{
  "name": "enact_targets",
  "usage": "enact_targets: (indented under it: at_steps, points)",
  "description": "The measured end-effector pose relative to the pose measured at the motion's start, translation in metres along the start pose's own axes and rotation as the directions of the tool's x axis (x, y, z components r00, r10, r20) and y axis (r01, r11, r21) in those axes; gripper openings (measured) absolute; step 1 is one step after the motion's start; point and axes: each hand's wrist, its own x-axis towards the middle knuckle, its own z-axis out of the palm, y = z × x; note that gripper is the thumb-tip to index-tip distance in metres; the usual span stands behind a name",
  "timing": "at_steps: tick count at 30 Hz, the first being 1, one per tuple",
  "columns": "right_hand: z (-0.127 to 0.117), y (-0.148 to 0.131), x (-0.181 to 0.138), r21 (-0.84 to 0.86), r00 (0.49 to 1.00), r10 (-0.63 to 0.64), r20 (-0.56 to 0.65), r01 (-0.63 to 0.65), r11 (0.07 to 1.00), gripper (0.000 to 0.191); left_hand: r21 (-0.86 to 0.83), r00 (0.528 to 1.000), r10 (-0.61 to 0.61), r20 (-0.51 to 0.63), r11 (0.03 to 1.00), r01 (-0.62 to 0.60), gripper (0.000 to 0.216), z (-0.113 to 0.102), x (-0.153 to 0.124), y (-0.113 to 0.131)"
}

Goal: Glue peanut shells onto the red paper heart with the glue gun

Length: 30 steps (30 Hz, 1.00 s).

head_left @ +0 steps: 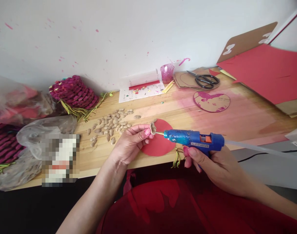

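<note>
Between thumb and fingers, my left hand [132,141] pinches a peanut [152,128] over a red paper shape [159,146]. My right hand [207,161] is wrapped round the handle of a blue glue gun [193,139]. The gun's metal nozzle points left and is at or very near the peanut; I cannot tell whether they touch. A clear glue stick [251,148] sticks out of the gun's back end. Many more peanuts [109,125] lie loose on the wooden table to the left. Yellow-green cords [178,158] hang at the table edge below the red paper.
Behind lie a paper with star confetti [141,89], a pink-stained cup [167,73] and black scissors [205,79] on cardboard. A painted cardboard heart [212,101] is right of centre; red sheets [267,74] lean far right. Magenta peanut bundles [74,92] and plastic bags [48,130] crowd the left.
</note>
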Motion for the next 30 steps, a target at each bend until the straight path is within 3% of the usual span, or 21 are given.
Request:
enact_targets:
  at_steps: [5,9,11,13,16,18,23,30]
  points:
    - [-0.001,0.008,0.007,0.043,0.995,0.075,-0.069,-0.072,0.996,0.035,0.064,0.998,0.061,-0.01,0.996,-0.06,0.031,-0.003,0.006,0.008]
    - [-0.001,0.013,0.016,0.361,0.95,0.301,-0.084,-0.253,0.898,0.04,0.375,0.982,0.189,0.025,0.909,-0.184,0.026,-0.006,0.019,0.025]
    - [0.0,0.015,0.023,0.533,0.92,0.387,-0.066,-0.296,0.793,0.042,0.633,0.958,0.273,0.084,0.728,-0.263,0.018,-0.004,0.027,0.033]
    - [0.002,0.016,0.029,0.679,0.886,0.461,-0.047,-0.31,0.665,0.042,0.839,0.907,0.368,0.204,0.412,-0.356,0.009,0.0,0.035,0.037]
    - [0.001,0.015,0.037,0.804,0.836,0.549,0.001,-0.327,0.496,0.044,0.878,0.799,0.394,0.453,-0.043,-0.477,0.012,0.007,0.045,0.036]
    - [-0.001,0.014,0.041,0.833,0.816,0.576,0.035,-0.342,0.434,0.043,0.833,0.76,0.342,0.552,-0.192,-0.518,0.016,0.009,0.05,0.032]
    - [-0.005,0.015,0.046,0.864,0.765,0.632,0.121,-0.394,0.312,0.037,0.795,0.772,0.242,0.587,-0.351,-0.495,0.015,0.008,0.055,0.024]
    - [-0.006,0.019,0.051,0.862,0.753,0.638,0.16,-0.422,0.281,0.041,0.765,0.781,0.162,0.603,-0.393,-0.51,0.018,0.01,0.055,0.024]
